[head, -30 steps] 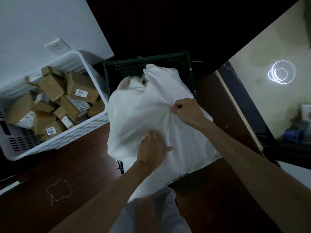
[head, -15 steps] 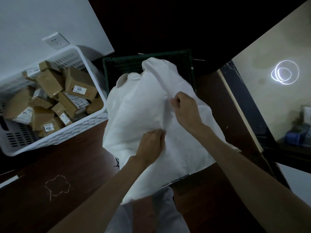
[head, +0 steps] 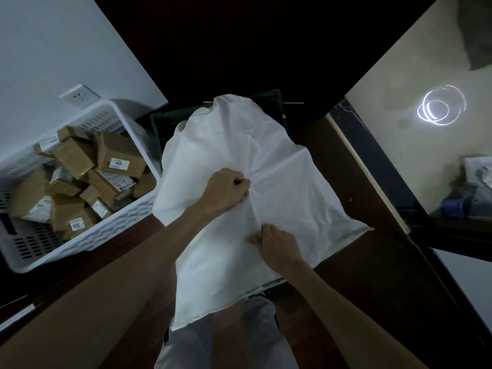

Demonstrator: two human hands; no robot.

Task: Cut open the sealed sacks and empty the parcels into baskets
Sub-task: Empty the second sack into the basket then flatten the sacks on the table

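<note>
White sack (head: 279,155) cloth was bunched in both fists: left hand (head: 226,190) pinched a fold, right hand (head: 277,246) gripped cloth nearer the body. Beyond the fingers a green basket (head: 170,121) showed; left of them, a white basket (head: 106,230) held parcels (head: 117,155) on dark wooden flooring (head: 372,275).

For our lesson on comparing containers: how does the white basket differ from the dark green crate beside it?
The white basket is pale and uncovered, its cardboard parcels in plain view; the dark green crate is dark and mostly hidden under the white sack, its contents unseen. The basket stands left of the crate. Both have slotted walls.
</note>
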